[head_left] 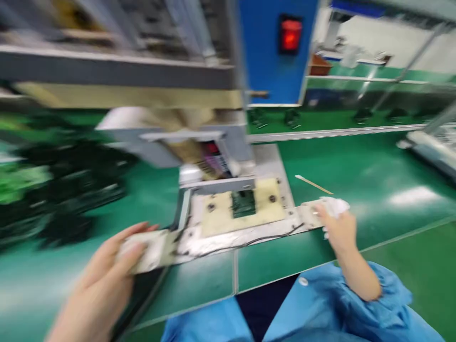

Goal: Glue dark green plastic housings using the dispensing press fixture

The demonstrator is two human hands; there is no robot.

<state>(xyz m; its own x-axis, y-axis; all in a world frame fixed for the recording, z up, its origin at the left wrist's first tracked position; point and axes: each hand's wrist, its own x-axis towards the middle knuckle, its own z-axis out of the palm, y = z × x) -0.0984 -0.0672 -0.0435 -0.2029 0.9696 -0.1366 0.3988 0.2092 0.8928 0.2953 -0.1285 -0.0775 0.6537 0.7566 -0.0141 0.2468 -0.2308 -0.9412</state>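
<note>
While our hands grip its ends, the metal fixture plate sits mid-frame.
Left hand curled on the left tab; right hand closed on the right tab; cream inset, green board, all blurred.

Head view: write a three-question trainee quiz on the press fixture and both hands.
1. True or false: the left hand rests on the pad at the left end of the metal base plate.
2. What lies in the cutout of the cream fixture block?
3. The thin stick lies: A on the green mat, B in the right hand.

Key: 1 true. 2 a green circuit board. 3 A.
</note>
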